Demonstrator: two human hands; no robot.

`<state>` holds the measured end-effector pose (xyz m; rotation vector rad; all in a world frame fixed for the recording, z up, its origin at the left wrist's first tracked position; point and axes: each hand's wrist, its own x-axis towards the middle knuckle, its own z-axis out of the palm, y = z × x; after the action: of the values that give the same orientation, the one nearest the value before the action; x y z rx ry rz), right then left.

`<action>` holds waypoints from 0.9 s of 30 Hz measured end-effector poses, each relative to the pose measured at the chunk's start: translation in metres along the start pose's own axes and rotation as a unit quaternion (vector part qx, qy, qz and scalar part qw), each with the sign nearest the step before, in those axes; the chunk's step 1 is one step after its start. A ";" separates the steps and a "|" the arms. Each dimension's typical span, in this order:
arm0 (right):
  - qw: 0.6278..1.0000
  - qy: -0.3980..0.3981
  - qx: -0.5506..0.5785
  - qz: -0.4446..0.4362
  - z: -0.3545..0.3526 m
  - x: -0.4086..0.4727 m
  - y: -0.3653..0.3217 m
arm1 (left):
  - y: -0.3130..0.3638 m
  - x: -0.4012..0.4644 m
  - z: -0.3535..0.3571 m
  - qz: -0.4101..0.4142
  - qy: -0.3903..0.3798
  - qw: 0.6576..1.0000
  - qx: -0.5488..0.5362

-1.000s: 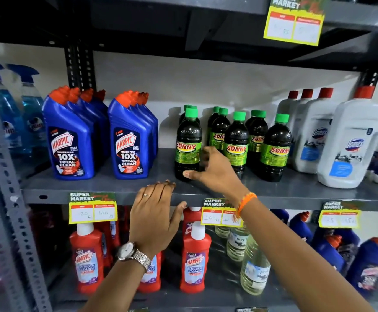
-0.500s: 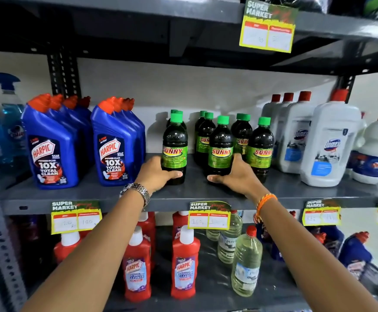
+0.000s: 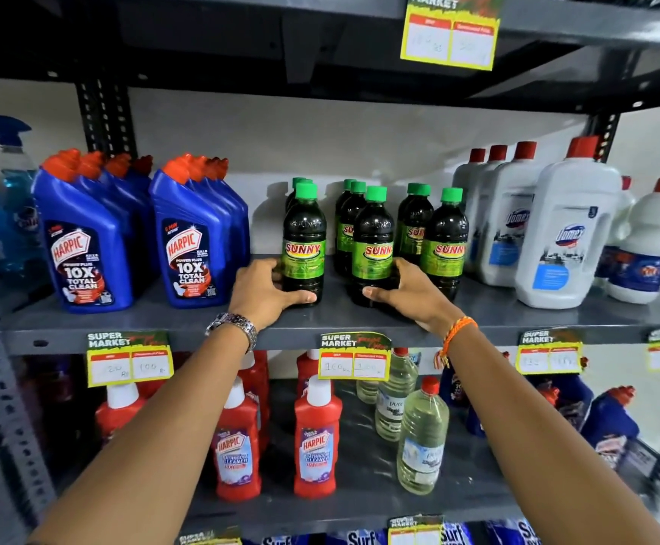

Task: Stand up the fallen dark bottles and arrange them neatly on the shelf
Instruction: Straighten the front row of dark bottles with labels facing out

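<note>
Several dark Sunny bottles with green caps stand upright in three short rows on the grey shelf (image 3: 360, 322). My left hand (image 3: 267, 291) wraps the base of the front left dark bottle (image 3: 304, 245). My right hand (image 3: 407, 295) grips the base of the front middle dark bottle (image 3: 373, 245). A third front dark bottle (image 3: 444, 245) stands just right of my right hand. More dark bottles stand behind each front one, partly hidden. None lies on its side.
Blue Harpic bottles (image 3: 88, 238) stand left of the dark ones, white Domex bottles (image 3: 564, 230) to the right. Price tags (image 3: 354, 356) hang on the shelf edge. Red Harpic bottles (image 3: 316, 434) and clear bottles (image 3: 421, 438) fill the lower shelf.
My left hand rose from the shelf edge to the front left dark bottle. My right hand shifted from the left bottle to the middle front one. The view drifted slightly.
</note>
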<state>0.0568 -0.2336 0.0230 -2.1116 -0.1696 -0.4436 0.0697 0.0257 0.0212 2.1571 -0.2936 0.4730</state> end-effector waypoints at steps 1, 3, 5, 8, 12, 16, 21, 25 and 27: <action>1.000 0.005 -0.007 -0.002 0.000 -0.001 -0.001 | 0.000 0.000 0.000 0.002 -0.001 1.000 0.000; 0.999 0.018 -0.034 -0.009 0.002 -0.002 -0.002 | 0.000 0.000 0.000 0.002 -0.006 1.000 -0.003; 0.998 0.027 -0.060 -0.012 0.003 -0.002 -0.003 | -0.001 0.001 0.000 0.001 -0.010 1.000 -0.006; 0.997 0.041 -0.072 -0.006 0.002 -0.003 -0.002 | -0.002 0.002 0.000 0.003 -0.008 1.000 -0.009; 0.996 0.051 -0.079 -0.005 0.002 -0.003 -0.002 | -0.002 0.002 0.001 0.004 -0.005 1.000 -0.012; 0.995 0.051 -0.085 0.001 0.002 -0.004 -0.003 | -0.002 0.003 0.001 0.006 -0.006 1.000 -0.012; 0.995 0.050 -0.082 0.015 0.002 -0.005 -0.005 | -0.002 0.002 0.002 0.006 -0.005 1.000 -0.007; 0.995 0.050 -0.079 0.019 0.002 -0.004 -0.004 | -0.002 0.001 0.001 0.002 -0.003 1.000 -0.006; 0.997 0.044 -0.061 0.032 0.000 -0.005 -0.005 | 0.001 0.000 -0.001 0.001 -0.009 1.000 -0.004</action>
<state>0.0513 -0.2304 0.0247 -2.2053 -0.0244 -0.5201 0.0689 0.0257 0.0223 2.1543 -0.3082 0.4531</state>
